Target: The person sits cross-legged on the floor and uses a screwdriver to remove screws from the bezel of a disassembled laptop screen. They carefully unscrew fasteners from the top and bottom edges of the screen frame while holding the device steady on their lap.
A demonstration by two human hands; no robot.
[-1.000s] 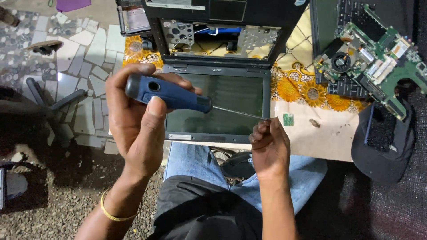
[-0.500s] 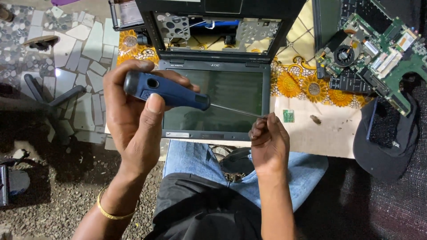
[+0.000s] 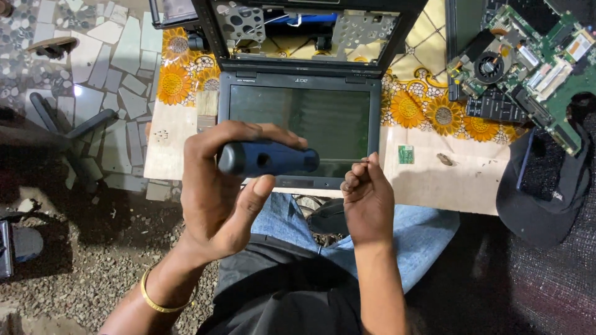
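Left hand point(image 3: 214, 198) clamps the blue screwdriver point(image 3: 268, 159) level over the laptop screen panel point(image 3: 301, 124) on the table point(image 3: 434, 183), right hand point(image 3: 367, 198) fingers pinched together at its tip, likely seating it on a screw.

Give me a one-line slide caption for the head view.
Left hand grips a blue-handled screwdriver while the right hand pinches its tip over a dismantled laptop.

Bare forearms, gold bangle point(image 3: 154, 296) on left wrist, blue jeans point(image 3: 422, 232).
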